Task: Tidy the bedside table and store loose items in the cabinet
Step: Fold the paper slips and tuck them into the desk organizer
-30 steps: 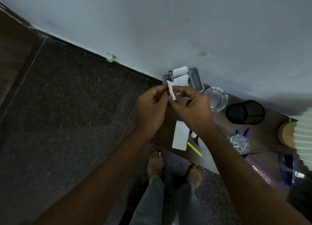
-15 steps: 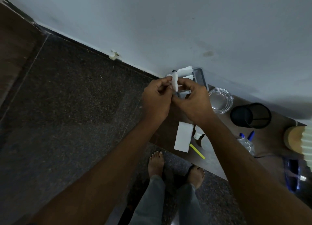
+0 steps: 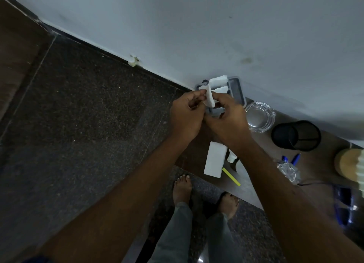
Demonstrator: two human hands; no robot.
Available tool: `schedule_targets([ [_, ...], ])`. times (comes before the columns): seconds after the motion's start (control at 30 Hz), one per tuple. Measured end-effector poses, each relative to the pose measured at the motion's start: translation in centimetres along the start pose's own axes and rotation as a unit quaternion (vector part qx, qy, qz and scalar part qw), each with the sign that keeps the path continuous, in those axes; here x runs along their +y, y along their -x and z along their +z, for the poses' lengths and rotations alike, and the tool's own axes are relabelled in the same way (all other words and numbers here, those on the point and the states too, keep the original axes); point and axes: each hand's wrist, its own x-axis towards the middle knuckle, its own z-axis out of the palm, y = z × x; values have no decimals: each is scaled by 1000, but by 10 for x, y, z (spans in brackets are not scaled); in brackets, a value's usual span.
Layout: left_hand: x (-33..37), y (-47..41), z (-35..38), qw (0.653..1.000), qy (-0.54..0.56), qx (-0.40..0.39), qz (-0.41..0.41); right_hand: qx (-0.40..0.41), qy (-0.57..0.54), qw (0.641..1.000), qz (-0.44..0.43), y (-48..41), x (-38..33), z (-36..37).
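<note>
My left hand and right hand both pinch a small white paper slip just above the grey tray at the wall corner of the bedside table. More slips lie in that tray. A glass dish and black mesh cup stand beside it. My right wrist half hides what may be a small bottle.

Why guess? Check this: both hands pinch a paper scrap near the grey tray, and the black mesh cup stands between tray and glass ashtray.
Wrong order. The head view shows the glass ashtray between the grey tray and the black mesh cup. Left hand and right hand do pinch the paper scrap near the tray.
</note>
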Motion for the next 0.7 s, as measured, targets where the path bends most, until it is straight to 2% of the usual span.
schedule_targets([
  [0.23, -7, -5, 3, 1000, -19, -4, -7, -3, 24, 1000, 3, -4, 8, 4],
  [0.5, -10, -13, 3, 998, -47, -7, -45, -68, 64, 995, 46, -16, 15, 15],
  [0.7, -8, -11, -1, 996, -62, 5, -57, -85, 109, 990, 35, -20, 14, 19],
])
